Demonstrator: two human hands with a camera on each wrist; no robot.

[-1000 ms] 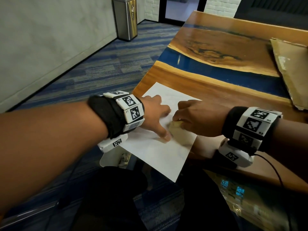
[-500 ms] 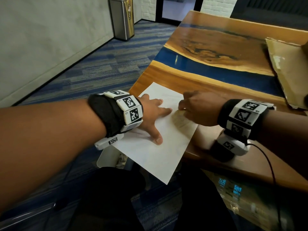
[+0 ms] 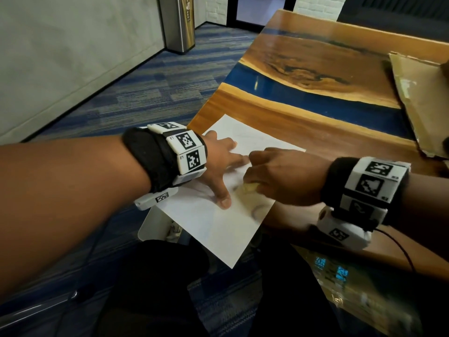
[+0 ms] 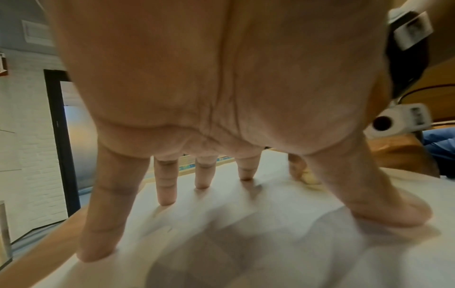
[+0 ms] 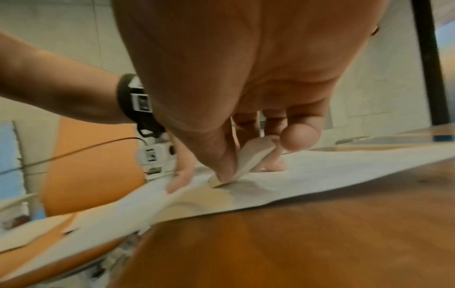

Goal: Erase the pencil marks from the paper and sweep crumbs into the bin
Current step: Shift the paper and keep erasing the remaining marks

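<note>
Right hand (image 3: 281, 177) first: thumb and fingers (image 5: 299, 139) pinched tight round a pale eraser (image 5: 248, 161), its lower corner pressed down onto the paper (image 3: 218, 229), which buckles up in a small fold just beside the eraser. Smudgy grey marks show on the sheet near it, too blurred to read. Left hand (image 3: 222, 164) right beside it, fingers (image 4: 167, 181) spread wide and straight, tips planted flat on the paper, thumb out towards the eraser, holding nothing. The two hands nearly touch over the middle of the sheet. The paper lies at the near corner of the wood-and-blue worktop (image 3: 315, 132), one corner hanging out over the edge. Below that corner, a white bin (image 3: 150, 227) on the floor, half hidden. Cardboard (image 3: 422, 98) lies at the worktop's right side, a steel can (image 3: 181, 23) stands by the far wall.
</note>
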